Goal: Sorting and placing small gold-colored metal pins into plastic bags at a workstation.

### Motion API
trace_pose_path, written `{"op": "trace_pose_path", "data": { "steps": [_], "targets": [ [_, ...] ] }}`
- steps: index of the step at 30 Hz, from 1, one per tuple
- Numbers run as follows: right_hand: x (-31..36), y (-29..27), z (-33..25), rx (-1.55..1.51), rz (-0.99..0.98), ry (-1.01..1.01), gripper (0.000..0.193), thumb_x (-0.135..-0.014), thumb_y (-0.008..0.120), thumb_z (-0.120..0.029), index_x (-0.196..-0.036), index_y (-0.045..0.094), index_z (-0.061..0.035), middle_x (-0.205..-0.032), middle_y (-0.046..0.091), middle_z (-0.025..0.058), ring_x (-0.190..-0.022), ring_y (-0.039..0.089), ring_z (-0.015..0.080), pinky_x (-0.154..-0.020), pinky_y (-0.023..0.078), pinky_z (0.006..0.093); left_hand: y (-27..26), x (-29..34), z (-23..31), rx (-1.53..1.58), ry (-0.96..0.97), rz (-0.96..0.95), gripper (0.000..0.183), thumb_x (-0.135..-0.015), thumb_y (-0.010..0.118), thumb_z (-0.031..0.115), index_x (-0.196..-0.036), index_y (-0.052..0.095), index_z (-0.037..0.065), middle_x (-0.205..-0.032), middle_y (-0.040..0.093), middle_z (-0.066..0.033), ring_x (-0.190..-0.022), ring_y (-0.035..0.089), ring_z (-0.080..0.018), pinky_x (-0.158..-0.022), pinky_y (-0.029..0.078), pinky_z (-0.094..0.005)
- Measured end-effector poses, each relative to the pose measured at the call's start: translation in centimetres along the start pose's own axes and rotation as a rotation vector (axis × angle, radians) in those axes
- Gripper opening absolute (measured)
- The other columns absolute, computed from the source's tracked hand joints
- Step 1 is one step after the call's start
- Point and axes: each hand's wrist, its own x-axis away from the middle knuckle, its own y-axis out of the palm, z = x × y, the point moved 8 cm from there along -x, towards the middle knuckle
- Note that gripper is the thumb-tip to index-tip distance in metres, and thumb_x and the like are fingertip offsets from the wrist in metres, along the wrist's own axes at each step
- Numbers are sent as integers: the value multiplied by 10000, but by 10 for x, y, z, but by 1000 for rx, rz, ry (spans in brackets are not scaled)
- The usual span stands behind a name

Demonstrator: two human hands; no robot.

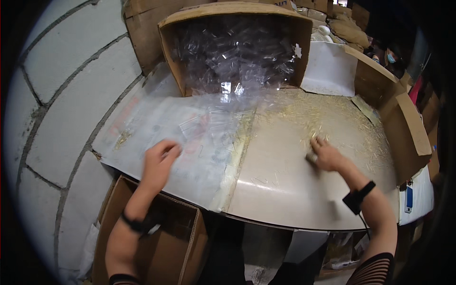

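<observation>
My left hand [160, 161] rests fingers-down on a clear plastic sheet [190, 137] that covers the left half of the table; whether it holds anything I cannot tell. My right hand [325, 154] lies on the beige tabletop [285, 175] at the near edge of a spread of thin gold-coloured pins [323, 118]; its fingers curl over a small object that is hidden. A cardboard box [235, 47] lying on its side at the back spills small clear plastic pieces [232, 61] toward the sheet.
An open cardboard box [156, 237] stands below the table edge near my left arm. Cardboard walls [408, 128] border the table on the right. A white sheet [330, 71] leans at the back right. A block wall [71, 104] runs along the left. Another person [389, 57] sits far right.
</observation>
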Motion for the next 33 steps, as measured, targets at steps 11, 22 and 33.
{"op": "trace_pose_path", "data": {
  "steps": [11,22,33],
  "targets": [
    [180,15,8,-160,125,-99,627,-891,510,-330,-1374,306,15,-1446,257,239,-1358,210,392,-1095,258,409,28,-111,-77,-877,-86,285,309,-741,656,164,-999,605,3,-990,601,-180,-914,602,-341,-802,482,-411],
    [166,23,16,-354,221,-110,492,-902,515,-244,-1356,412,-85,-1456,299,158,-1342,281,345,-1098,263,390,26,-15,-35,-363,-165,212,155,-736,669,100,-863,609,34,-744,637,-132,-747,636,-294,-650,481,-388],
    [173,47,4,-163,259,-44,595,-937,407,-386,-1385,303,-8,-1469,254,182,-1372,216,326,-1106,223,435,66,10,-20,-1102,376,254,205,-664,654,54,-832,537,40,-961,563,-130,-946,532,-319,-767,428,-439]
  ]
}}
